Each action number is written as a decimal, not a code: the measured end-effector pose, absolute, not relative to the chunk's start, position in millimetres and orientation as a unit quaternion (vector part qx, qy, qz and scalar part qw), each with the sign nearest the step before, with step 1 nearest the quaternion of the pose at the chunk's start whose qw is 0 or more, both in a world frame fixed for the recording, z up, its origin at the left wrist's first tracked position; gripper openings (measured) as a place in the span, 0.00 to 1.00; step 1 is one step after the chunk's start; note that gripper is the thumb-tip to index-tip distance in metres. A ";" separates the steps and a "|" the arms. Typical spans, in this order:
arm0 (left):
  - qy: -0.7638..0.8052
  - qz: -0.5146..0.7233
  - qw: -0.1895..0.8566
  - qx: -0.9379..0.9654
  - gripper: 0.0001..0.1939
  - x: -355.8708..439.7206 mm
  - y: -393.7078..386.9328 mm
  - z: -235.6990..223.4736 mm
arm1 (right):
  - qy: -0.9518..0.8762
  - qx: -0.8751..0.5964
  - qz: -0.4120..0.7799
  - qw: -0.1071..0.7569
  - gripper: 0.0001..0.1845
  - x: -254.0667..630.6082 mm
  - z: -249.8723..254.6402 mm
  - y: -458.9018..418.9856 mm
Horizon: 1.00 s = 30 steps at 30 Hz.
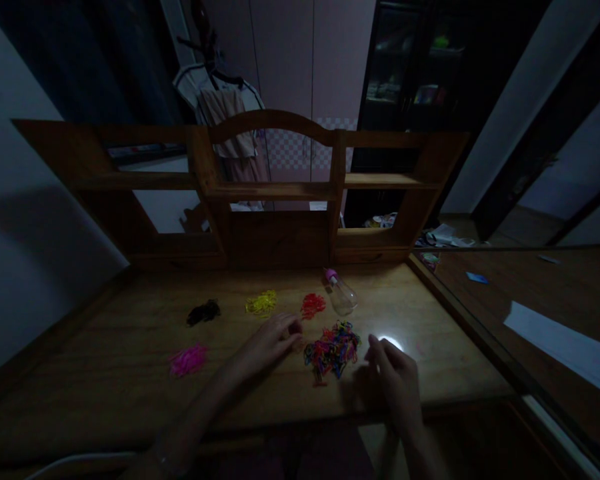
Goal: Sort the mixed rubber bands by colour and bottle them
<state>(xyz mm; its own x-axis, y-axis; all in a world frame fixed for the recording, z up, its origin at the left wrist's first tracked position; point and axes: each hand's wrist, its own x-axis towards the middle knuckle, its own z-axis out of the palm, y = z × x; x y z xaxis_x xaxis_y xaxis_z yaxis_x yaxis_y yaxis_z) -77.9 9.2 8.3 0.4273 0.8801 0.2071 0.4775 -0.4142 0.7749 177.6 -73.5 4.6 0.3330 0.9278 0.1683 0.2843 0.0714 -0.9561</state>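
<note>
lying near multicoloured pieces (333,348), a clear bottle (345,300) wears a pink cap (331,274).

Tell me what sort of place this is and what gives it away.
Probably a room in a home, perhaps a bedroom or study: there's a wooden desk with a raised shelf along its back, and clothes hanging beyond it.
</note>
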 end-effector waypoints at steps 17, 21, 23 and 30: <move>0.559 0.460 0.284 0.629 0.09 -143.8 57.3 13.6 | -0.837 -0.505 0.081 0.196 0.09 92.6 6.2 -5.5; 0.546 0.452 0.227 0.668 0.10 -141.9 27.4 8.1 | -0.856 -0.494 0.085 0.128 0.13 86.3 9.3 0.0; 0.545 0.451 0.219 0.672 0.08 -138.9 4.2 4.0 | -0.859 -0.487 0.096 0.126 0.14 86.8 11.5 4.1; 0.558 0.430 0.194 0.683 0.07 -108.9 -63.8 -10.2 | -0.822 -0.536 0.091 0.171 0.10 104.3 25.3 54.8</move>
